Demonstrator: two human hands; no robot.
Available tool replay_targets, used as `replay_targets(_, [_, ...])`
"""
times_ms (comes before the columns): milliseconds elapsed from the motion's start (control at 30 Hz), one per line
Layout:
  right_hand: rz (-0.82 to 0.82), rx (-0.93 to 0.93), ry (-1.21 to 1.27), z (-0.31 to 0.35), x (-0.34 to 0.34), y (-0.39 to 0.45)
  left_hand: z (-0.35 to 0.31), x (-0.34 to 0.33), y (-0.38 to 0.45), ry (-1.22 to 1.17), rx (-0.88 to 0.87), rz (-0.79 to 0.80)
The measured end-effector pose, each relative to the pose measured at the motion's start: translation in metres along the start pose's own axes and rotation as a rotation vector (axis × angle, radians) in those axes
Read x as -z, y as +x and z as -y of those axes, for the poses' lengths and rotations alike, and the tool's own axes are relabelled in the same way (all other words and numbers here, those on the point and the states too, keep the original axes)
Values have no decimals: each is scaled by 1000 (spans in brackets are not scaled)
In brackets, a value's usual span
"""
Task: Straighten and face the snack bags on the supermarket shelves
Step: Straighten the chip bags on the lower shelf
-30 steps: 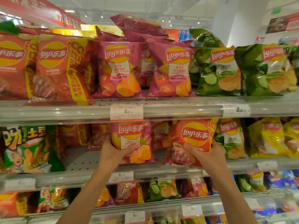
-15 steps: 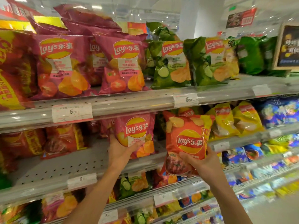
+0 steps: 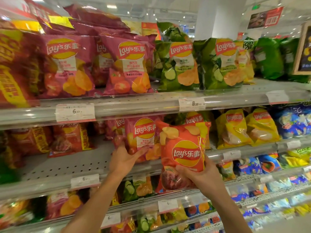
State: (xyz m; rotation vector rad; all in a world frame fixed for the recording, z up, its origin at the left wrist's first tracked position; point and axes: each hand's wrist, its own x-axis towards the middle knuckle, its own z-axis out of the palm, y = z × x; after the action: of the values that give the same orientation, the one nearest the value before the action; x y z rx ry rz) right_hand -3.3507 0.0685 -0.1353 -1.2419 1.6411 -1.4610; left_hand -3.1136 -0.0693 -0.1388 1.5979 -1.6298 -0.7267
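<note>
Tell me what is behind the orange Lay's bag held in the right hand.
Behind the orange bag, gripped by the right hand, a green-and-yellow Lay's bag's top shows, with the shelf edge beside it. The rest is covered.

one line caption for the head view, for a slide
Left hand steadies a pink chip bag on the shelf; right hand holds an orange one.

"Lay's乐事" on orange bag (image 3: 182, 148), pink bag (image 3: 143, 132); price tag (image 3: 75, 113) "6.50".
</note>
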Motion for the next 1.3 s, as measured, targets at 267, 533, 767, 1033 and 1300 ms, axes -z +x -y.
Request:
replay_targets(267, [89, -29, -56, 16, -60, -9, 50, 59, -17, 274, -134, -144])
replay_targets(533, [129, -15, -83, 51, -176, -28, 127, 167, -18, 525, -184, -217])
replay_targets(767, [139, 15, -58, 78, -265, -22, 175, 226, -20, 560, -386, -183])
replay_targets(1033, [164, 33, -45, 87, -333, 11, 184, 227, -12, 476, -335, -200])
replay_targets(1300, [101, 13, -23, 74, -338, 25, 182, 229, -11, 417, -255, -183])
